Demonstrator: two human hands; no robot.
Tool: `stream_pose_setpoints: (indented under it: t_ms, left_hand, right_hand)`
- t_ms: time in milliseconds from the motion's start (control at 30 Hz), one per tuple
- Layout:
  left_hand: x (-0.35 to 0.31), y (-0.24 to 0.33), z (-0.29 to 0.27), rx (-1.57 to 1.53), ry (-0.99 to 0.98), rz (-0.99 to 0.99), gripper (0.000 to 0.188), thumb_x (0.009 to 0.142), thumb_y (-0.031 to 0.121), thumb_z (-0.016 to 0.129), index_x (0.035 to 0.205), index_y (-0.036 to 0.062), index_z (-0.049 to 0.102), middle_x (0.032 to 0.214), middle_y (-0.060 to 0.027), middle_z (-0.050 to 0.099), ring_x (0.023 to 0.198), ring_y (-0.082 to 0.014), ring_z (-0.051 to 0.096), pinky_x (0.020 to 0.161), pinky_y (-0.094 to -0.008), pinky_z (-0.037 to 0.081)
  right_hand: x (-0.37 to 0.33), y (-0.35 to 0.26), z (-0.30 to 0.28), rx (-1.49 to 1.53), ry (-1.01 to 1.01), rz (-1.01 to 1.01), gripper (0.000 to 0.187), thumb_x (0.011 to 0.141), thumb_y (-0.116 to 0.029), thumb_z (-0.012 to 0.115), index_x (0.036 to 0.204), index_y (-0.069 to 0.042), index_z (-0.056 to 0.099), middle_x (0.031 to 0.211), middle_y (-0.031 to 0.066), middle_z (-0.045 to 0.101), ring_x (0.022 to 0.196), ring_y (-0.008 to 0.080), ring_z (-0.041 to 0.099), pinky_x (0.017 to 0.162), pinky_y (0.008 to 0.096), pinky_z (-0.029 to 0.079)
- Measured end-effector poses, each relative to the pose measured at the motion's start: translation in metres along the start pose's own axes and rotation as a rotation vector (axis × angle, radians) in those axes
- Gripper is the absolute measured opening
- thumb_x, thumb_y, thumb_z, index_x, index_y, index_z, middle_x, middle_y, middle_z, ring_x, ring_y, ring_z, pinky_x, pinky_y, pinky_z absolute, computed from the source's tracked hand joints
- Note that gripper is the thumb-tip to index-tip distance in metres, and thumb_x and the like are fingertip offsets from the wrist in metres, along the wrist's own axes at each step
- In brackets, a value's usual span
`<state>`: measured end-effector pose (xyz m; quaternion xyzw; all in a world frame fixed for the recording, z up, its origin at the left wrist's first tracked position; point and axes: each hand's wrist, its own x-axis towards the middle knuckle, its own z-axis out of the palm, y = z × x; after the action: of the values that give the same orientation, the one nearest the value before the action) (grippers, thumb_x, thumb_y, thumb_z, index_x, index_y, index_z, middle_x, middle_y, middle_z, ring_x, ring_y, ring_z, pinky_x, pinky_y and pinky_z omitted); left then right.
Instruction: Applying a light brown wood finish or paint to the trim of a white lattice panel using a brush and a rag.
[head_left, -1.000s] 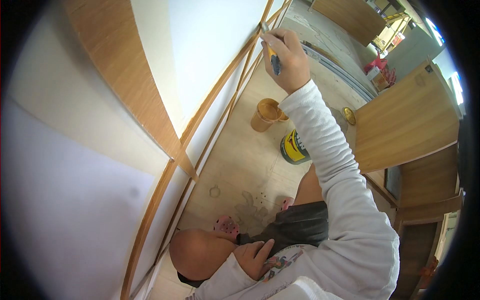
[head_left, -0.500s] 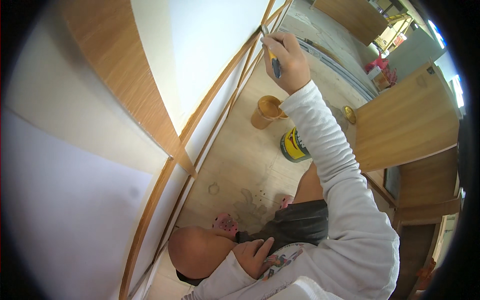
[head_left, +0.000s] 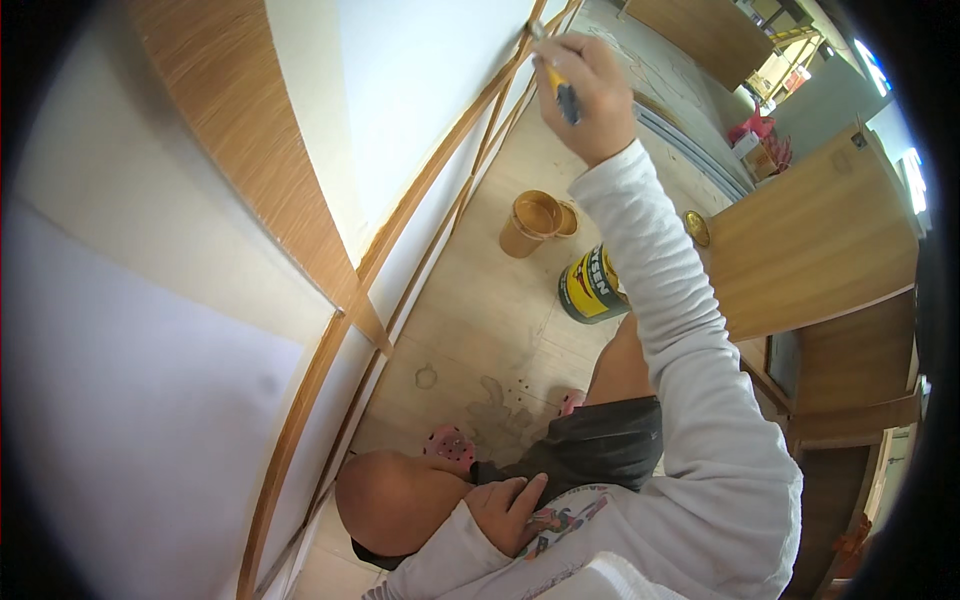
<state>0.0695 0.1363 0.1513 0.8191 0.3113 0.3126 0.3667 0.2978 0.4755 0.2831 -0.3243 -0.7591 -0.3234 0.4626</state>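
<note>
My right hand (head_left: 597,98) grips a paintbrush (head_left: 567,97) with a yellow and dark handle. Its brush head is up against the brown wooden trim (head_left: 425,190) on the white wall panel, near the trim's far corner; the bristle tips are hard to make out. My left hand (head_left: 507,508) rests in my lap by the bent knee, with fingers stretched out and nothing in them. On the floor below the right arm stands a brown plastic cup (head_left: 524,238) of brown liquid, beside a second small brown container (head_left: 568,220). A green and yellow paint can (head_left: 584,290) is closer to me, partly behind my sleeve.
White panels (head_left: 180,340) with wooden strips run along my left. On the right are wooden cabinet panels (head_left: 810,240) and a gold-coloured round lid (head_left: 697,229). Long grey bars (head_left: 700,155) lie farther off, near a red bag (head_left: 757,126). My pink clogs (head_left: 450,446) are on the pale floor.
My right hand has moved a little farther away and slightly right along the trim with the paintbrush. More of the small container and paint can shows. The left hand stays put.
</note>
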Motion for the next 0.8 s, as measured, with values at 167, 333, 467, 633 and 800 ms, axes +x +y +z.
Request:
stream_pose_setpoints:
  t_ms: [167, 333, 467, 633, 800]
  left_hand:
    - [0.0, 0.001, -0.001, 0.011, 0.006, 0.021, 0.062, 0.07, 0.032, 0.072, 0.12, 0.0011, 0.052, 0.094, -0.0143, 0.06, 0.074, -0.0271, 0.06, 0.061, -0.0376, 0.049]
    - [0.001, 0.001, 0.0, 0.03, 0.039, 0.037, 0.062, 0.066, 0.035, 0.077, 0.113, 0.0025, 0.057, 0.085, -0.0143, 0.062, 0.065, -0.0279, 0.061, 0.054, -0.0372, 0.049]
    - [0.004, 0.002, -0.001, 0.011, 0.051, 0.051, 0.061, 0.066, 0.036, 0.077, 0.112, 0.0023, 0.057, 0.085, -0.014, 0.062, 0.064, -0.0279, 0.061, 0.053, -0.0371, 0.049]
    - [0.001, 0.001, 0.001, 0.033, 0.049, 0.057, 0.063, 0.065, 0.036, 0.077, 0.114, 0.0021, 0.056, 0.085, -0.0141, 0.061, 0.066, -0.028, 0.062, 0.055, -0.0368, 0.05]
    - [-0.001, 0.0, 0.0, 0.024, 0.046, 0.062, 0.064, 0.066, 0.035, 0.077, 0.116, 0.0019, 0.055, 0.086, -0.015, 0.061, 0.068, -0.0282, 0.062, 0.055, -0.0365, 0.05]
  right_hand:
    - [-0.022, -0.004, 0.003, 0.082, -0.079, 0.072, 0.027, 0.072, -0.001, 0.067, 0.098, -0.007, 0.063, 0.089, 0.0089, 0.058, 0.079, 0.0276, 0.06, 0.067, 0.0338, 0.051]
    - [-0.007, 0.005, 0.004, 0.133, -0.123, 0.155, 0.024, 0.072, -0.001, 0.065, 0.096, -0.007, 0.063, 0.087, 0.0101, 0.059, 0.081, 0.0276, 0.06, 0.066, 0.0339, 0.051]
    - [0.019, 0.009, -0.006, 0.153, -0.326, 0.352, 0.018, 0.072, 0.001, 0.064, 0.088, -0.005, 0.064, 0.091, 0.0093, 0.063, 0.079, 0.0259, 0.063, 0.069, 0.0313, 0.051]
    - [0.049, 0.012, -0.006, 0.122, -0.489, 0.514, 0.004, 0.067, -0.006, 0.062, 0.069, -0.002, 0.064, 0.059, 0.0135, 0.059, 0.053, 0.0255, 0.058, 0.054, 0.0339, 0.047]
    - [0.065, 0.003, -0.036, 0.208, -0.472, 0.671, 0.014, 0.064, -0.013, 0.071, 0.07, -0.001, 0.067, 0.064, 0.0108, 0.065, 0.06, 0.0184, 0.063, 0.057, 0.03, 0.049]
